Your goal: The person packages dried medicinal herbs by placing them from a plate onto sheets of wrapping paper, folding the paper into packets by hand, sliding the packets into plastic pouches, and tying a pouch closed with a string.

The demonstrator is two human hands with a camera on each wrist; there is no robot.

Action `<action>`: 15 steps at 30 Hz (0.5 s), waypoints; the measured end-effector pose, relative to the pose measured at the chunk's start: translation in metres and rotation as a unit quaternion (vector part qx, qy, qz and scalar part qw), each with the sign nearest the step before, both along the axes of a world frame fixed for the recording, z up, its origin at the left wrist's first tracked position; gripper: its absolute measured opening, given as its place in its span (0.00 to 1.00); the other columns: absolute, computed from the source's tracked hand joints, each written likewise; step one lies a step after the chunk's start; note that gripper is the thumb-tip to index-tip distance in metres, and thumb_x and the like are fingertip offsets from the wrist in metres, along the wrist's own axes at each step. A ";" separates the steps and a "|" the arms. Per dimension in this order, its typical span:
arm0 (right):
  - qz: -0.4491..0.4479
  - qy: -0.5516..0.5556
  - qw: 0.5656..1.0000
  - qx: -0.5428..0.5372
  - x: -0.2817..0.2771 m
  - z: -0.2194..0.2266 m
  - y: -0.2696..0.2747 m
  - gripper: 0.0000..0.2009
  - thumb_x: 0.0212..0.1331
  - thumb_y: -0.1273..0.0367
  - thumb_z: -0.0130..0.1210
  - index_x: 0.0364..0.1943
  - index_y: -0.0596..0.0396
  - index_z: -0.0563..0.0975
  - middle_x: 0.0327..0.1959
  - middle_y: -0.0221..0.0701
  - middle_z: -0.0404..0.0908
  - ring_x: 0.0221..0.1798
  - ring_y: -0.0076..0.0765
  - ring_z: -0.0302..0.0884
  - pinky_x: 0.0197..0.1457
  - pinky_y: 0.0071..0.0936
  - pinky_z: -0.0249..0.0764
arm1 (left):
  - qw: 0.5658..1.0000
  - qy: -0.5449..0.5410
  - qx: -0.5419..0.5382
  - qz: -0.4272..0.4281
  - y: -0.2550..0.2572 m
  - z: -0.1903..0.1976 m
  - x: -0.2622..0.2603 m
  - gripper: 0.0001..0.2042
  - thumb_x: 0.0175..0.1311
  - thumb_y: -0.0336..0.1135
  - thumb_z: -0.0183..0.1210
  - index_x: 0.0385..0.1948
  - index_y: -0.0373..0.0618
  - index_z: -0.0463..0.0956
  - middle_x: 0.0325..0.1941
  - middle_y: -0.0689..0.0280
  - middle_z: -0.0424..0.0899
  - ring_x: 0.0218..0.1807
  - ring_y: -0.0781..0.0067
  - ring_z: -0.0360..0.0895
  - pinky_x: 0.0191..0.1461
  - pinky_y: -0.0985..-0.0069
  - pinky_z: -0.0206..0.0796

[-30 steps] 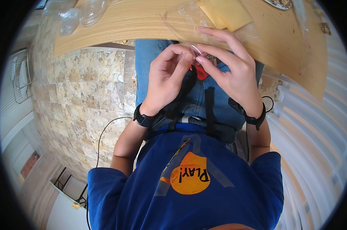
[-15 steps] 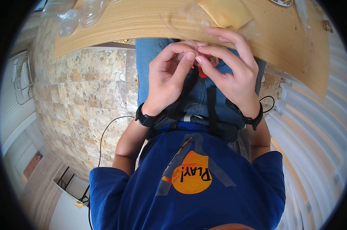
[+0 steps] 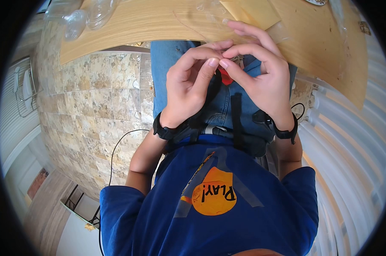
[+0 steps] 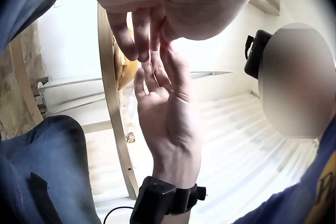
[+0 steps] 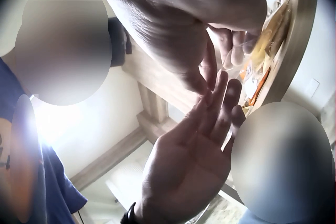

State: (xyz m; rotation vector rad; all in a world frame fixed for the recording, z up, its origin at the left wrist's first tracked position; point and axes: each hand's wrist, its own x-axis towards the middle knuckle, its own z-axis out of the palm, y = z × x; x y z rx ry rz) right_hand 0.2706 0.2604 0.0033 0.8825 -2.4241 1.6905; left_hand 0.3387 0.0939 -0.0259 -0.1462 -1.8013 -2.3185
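Over the lap at the table's front edge, my left hand (image 3: 186,83) and right hand (image 3: 263,74) meet at their fingertips. Thumb and forefinger of each hand pinch a thin clear piece of plastic, almost wholly hidden by the fingers in the head view. The other fingers of my right hand stretch out toward the table. In the left wrist view the right hand (image 4: 170,111) rises from below to meet the left hand (image 4: 178,3). The right wrist view has the left hand (image 5: 186,174) below and the right hand (image 5: 184,22) above, fingertips together.
On the wooden table (image 3: 150,25) lie a yellow packet (image 3: 250,15) and a thin reddish strand (image 3: 186,24). Clear plastic cups (image 3: 75,25) stand at the left. A small brown item (image 3: 364,28) lies far right. Something red (image 3: 225,77) shows behind the hands, above the lap.
The fingertips have drawn closer together. The shiny clear piece that showed between them a second ago is now covered. My right hand's outer fingers have lifted and spread away toward the table.
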 end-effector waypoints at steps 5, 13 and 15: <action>0.034 -0.066 0.997 -0.021 -0.003 0.001 0.006 0.08 0.54 0.73 0.74 0.37 0.53 0.85 0.66 0.37 0.79 0.67 0.41 0.80 0.66 0.34 0.76 | 0.999 0.032 -0.023 -0.021 -0.003 -0.003 -0.001 0.06 0.78 0.21 0.52 0.47 0.33 0.77 0.61 0.46 0.83 0.61 0.62 0.82 0.63 0.68 0.75; 0.084 -0.127 0.988 -0.015 -0.005 0.003 0.008 0.09 0.54 0.75 0.73 0.37 0.55 0.83 0.73 0.41 0.72 0.75 0.45 0.68 0.76 0.40 0.64 | 0.997 0.045 -0.051 -0.020 -0.005 -0.005 -0.002 0.05 0.78 0.21 0.53 0.47 0.33 0.77 0.62 0.46 0.83 0.57 0.63 0.84 0.61 0.69 0.77; 0.066 -0.111 0.992 -0.012 -0.004 0.004 0.006 0.09 0.55 0.75 0.73 0.38 0.54 0.84 0.73 0.41 0.72 0.75 0.44 0.68 0.76 0.40 0.64 | 0.998 0.034 -0.043 -0.016 -0.005 -0.005 -0.001 0.05 0.78 0.21 0.52 0.47 0.33 0.77 0.61 0.46 0.83 0.58 0.63 0.83 0.61 0.70 0.77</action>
